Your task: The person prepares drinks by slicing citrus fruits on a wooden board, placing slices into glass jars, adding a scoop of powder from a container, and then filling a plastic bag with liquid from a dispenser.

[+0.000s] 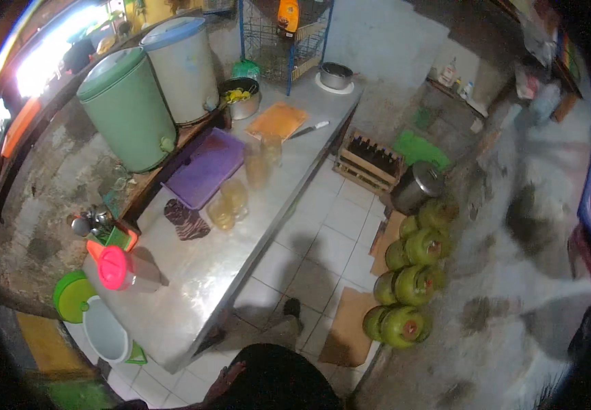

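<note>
At the bottom, my left hand (228, 378) is by my dark clothing, fingers extended, with nothing seen in it. My right hand is out of view. Before me a long metal-topped table (172, 318) bears a pitcher with a pink lid (116, 267), a striped cloth (187, 220), a purple plastic tray (206, 166) and several glasses or jars (228, 207) with pale yellowish contents. Farther along lie an orange cutting board (276, 121) and a knife (311, 129) with a white handle. A metal pot (244, 106) holds yellow-green pieces.
A green drum (126, 110) and a whitish drum (185, 72) stand on a ledge at the left. Several green gas cylinders (405, 328) line the right wall, near flattened cardboard (348, 328) and a wooden bottle crate (367, 164). A pale basin (105, 328) is below the table's near end.
</note>
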Demonstrator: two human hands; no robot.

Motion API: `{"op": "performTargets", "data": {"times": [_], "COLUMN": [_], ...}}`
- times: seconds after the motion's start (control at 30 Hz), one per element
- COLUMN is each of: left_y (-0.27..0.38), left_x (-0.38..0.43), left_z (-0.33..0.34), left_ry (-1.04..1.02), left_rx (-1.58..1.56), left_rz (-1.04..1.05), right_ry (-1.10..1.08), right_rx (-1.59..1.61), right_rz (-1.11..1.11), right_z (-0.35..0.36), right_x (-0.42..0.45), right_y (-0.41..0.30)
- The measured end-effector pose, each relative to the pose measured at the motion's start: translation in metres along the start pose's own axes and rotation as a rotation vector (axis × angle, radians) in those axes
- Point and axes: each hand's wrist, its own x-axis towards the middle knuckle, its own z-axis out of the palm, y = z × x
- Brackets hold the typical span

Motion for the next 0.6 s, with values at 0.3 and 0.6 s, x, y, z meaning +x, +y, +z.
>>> {"op": "performTargets", "data": {"times": [0.3, 0.6], "left_y": [0.104, 0.182], "left_x": [0.122, 0.226], "left_z": [-0.12, -0.175], "left_ry": [0.151, 0.351], "left_rx": [-0.04, -0.245], "left_rz": [-0.027, -0.212], "right_ry": [-0.066, -0.363], "right_rx": [-0.113, -0.438], "right_rz": [-0.085, -0.458], "right_z": [-0.125, -0.192], "right_x": [0.164, 0.358], "right_y": [-0.156, -0.378]}}
